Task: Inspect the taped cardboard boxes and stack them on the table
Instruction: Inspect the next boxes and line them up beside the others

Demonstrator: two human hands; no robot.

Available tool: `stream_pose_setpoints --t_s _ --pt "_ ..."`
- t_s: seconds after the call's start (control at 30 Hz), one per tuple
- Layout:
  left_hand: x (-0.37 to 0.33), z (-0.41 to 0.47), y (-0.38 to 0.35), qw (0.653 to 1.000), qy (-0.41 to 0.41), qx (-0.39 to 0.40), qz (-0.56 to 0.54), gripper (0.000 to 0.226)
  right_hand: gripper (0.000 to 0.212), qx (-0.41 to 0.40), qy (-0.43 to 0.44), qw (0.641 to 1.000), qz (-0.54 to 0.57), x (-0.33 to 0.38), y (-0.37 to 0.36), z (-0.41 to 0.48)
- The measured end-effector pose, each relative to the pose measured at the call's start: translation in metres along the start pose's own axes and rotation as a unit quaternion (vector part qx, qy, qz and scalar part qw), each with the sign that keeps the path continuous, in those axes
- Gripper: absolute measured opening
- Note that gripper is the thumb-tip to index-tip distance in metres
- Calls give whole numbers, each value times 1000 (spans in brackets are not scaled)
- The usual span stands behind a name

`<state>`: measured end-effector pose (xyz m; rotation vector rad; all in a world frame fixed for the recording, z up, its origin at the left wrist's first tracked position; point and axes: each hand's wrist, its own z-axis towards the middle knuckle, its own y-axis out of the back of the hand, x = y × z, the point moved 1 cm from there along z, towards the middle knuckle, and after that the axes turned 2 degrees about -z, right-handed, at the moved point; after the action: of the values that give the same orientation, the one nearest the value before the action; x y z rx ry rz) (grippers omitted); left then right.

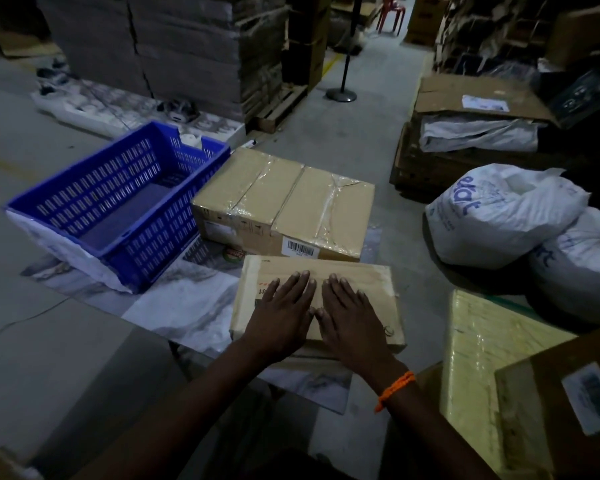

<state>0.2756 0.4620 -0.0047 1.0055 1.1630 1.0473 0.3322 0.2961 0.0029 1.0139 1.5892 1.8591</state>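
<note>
Dim warehouse, grey concrete floor. Low table [187,306] with a marble-pattern covering. A flat cardboard box [371,289] lies on its near right part. All places below are taken from that flat box.

Left grip [284,317] and right grip [350,320]: both released, palms down, fingers straight, lying flat on the box top side by side, thumbs nearly meeting. Orange thread band [394,389] on the right wrist.

Just behind: larger taped cardboard box [284,195] on the table, clear tape crossing its top, tape wrinkled at the far right corner. Barcode label [300,249] on the side facing the flat box. Cannot tell whether the two boxes touch.

Left and behind: blue slotted plastic crate [118,202], white sheet under its near edge.

Right, on the floor: two white printed sacks [492,216].

Near right: yellow film-wrapped pack [482,348] and a labelled carton [551,410], close to the camera, hiding the floor there.

Far behind: pallet stacks of flattened cardboard [174,46], a round-based stand [341,95] in the aisle, a red chair [390,13].
</note>
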Motion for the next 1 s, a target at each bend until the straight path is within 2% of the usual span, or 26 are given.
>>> stream_pose_setpoints --t_s 0.13,0.33,0.57,0.67,0.77,0.83,0.9,0.93,1.0 --pt "27 -9 2 998 60 -2 -2 72 74 -39 -52 998 1 -26 6 -4" --pt "45 -24 3 997 75 -17 9 71 74 -62 -77 994 -46 -41 3 -14" --pt "46 -18 4 997 78 1 6 73 76 -29 -85 995 -36 -45 2 -5" --pt "45 -16 7 997 81 2 -17 79 80 -18 -86 996 -17 -48 6 -1" --pt "45 -23 5 990 101 -49 -82 81 79 -50 -104 993 25 -44 12 -6" --pt "48 -23 7 968 163 -75 -175 82 76 -93 -159 978 93 -45 12 -10" --pt "52 -20 14 911 247 -92 -318 63 74 -87 -263 935 220 -53 17 -7" --pt "54 -18 17 877 284 -88 -378 53 67 -80 -301 907 284 -59 21 -3" --pt "58 -15 23 845 315 -70 -426 48 39 -86 -329 857 387 -65 32 4"
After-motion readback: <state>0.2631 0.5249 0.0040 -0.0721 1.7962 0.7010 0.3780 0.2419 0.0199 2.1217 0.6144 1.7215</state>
